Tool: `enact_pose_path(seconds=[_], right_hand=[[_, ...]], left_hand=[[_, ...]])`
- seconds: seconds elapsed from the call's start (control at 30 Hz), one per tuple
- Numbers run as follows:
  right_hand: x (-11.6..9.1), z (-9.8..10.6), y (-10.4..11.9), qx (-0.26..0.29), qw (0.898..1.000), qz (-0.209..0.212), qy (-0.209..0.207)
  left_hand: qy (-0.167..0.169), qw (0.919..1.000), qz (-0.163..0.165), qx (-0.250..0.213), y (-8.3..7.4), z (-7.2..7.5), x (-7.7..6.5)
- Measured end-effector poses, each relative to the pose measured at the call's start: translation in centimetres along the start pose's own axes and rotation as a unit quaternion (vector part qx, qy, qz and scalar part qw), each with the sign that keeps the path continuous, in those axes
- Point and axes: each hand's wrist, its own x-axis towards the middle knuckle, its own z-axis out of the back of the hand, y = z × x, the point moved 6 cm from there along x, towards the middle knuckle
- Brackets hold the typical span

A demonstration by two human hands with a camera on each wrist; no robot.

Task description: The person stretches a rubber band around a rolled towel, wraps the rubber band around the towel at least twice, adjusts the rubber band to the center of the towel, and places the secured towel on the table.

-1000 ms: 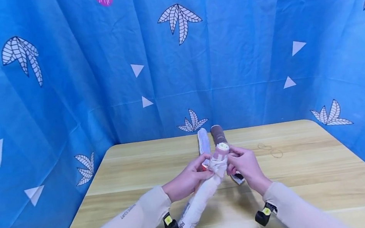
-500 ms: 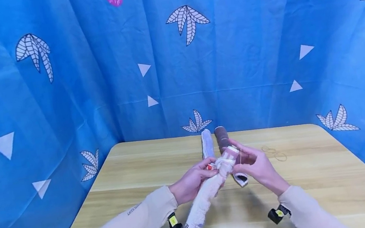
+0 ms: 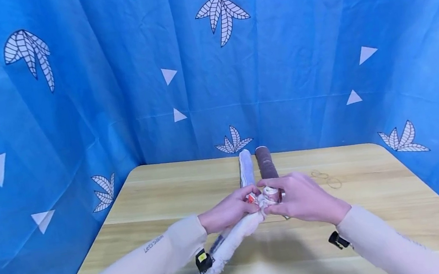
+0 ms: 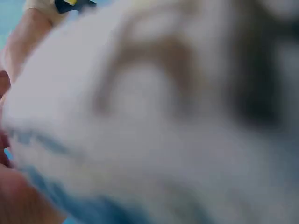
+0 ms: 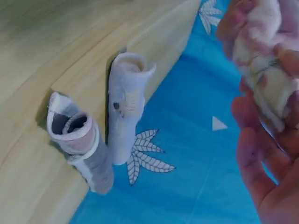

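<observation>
A white rolled towel (image 3: 234, 242) slants up from the front of the table, held off the surface. My left hand (image 3: 230, 210) grips it just below its upper end. My right hand (image 3: 304, 197) has thumb and fingers spread round that upper end, pinching it. In the right wrist view a thin band seems to cross the towel (image 5: 268, 70) near the fingers, though it is blurred. The left wrist view is mostly filled by the towel's printed cloth (image 4: 140, 93), out of focus.
Behind the hands lie a lavender rolled towel (image 3: 246, 168) and a brown rolled towel (image 3: 266, 163), side by side. A few loose rubber bands (image 3: 326, 179) rest on the wooden table (image 3: 160, 196) to the right. A blue patterned curtain (image 3: 296, 51) hangs around the table.
A rubber band showed stretched at the right fingers half a second ago. The right hand has since turned over and closed round the towel's upper end, which points more toward the camera.
</observation>
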Motion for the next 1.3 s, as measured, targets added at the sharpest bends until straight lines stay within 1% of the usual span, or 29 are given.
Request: enact_pose_path(seconds=[0.03, 0.1, 0.2, 0.23, 0.3, 0.33, 0.43, 0.57, 0.63, 0.83, 0.87, 0.97, 1.07, 1.13, 1.2, 1.3], right_hand=[[0.2, -0.1, 0.2, -0.009, 1.000, 0.009, 0.003], [0.5, -0.3, 0.7, -0.021, 0.999, 0.029, 0.010], [0.7, -0.6, 1.1, -0.019, 0.998, 0.052, 0.018], [0.7, -0.7, 1.1, -0.016, 0.998, 0.059, 0.019], [0.7, -0.9, 1.2, -0.014, 0.997, 0.068, 0.021], [0.7, -1.0, 1.3, -0.014, 0.997, 0.073, 0.020], [0.7, -1.4, 1.4, -0.019, 0.996, 0.089, 0.018], [0.6, -1.7, 1.4, -0.025, 0.995, 0.099, 0.004], [0.6, -1.7, 1.3, -0.024, 0.995, 0.099, -0.006], [0.4, -2.1, 1.1, -0.015, 0.995, 0.096, -0.037], [0.3, -2.2, 1.1, -0.011, 0.994, 0.096, -0.042], [0.2, -2.4, 0.7, 0.004, 0.995, 0.091, -0.046], [0.1, -2.5, 0.5, 0.025, 0.995, 0.085, -0.043], [0.1, -2.5, 0.4, 0.043, 0.995, 0.079, -0.037], [0.1, -2.4, 0.5, 0.064, 0.995, 0.071, -0.027], [0.2, -2.3, 0.5, 0.099, 0.994, 0.048, -0.014]], left_hand=[[-0.005, 0.9992, -0.009, 0.037, -0.3, 0.1, 0.0], [-0.014, 0.9936, -0.017, 0.111, -0.8, 0.2, -0.1], [-0.022, 0.9779, -0.021, 0.207, -1.1, 0.3, -0.4], [-0.024, 0.9716, -0.024, 0.234, -1.2, 0.3, -0.4], [-0.022, 0.9649, -0.022, 0.261, -1.3, 0.3, -0.6], [-0.021, 0.9622, -0.024, 0.270, -1.2, 0.3, -0.6], [-0.017, 0.9579, -0.031, 0.285, -1.3, 0.2, -0.9], [-0.021, 0.9558, -0.040, 0.291, -1.3, 0.1, -1.1], [-0.027, 0.9558, -0.041, 0.290, -1.3, 0.1, -1.2], [-0.020, 0.9648, -0.024, 0.261, -0.9, 0.3, -0.8], [-0.019, 0.9649, -0.020, 0.261, -0.8, 0.3, -0.8], [-0.024, 0.9608, -0.022, 0.275, -0.8, 0.5, -0.6], [-0.031, 0.9534, -0.034, 0.298, -1.0, 0.6, -0.5], [-0.034, 0.9458, -0.052, 0.319, -1.1, 0.7, -0.6], [-0.041, 0.9362, -0.076, 0.341, -1.4, 0.7, -0.9], [-0.069, 0.9172, -0.125, 0.372, -2.0, 0.9, -1.4]])
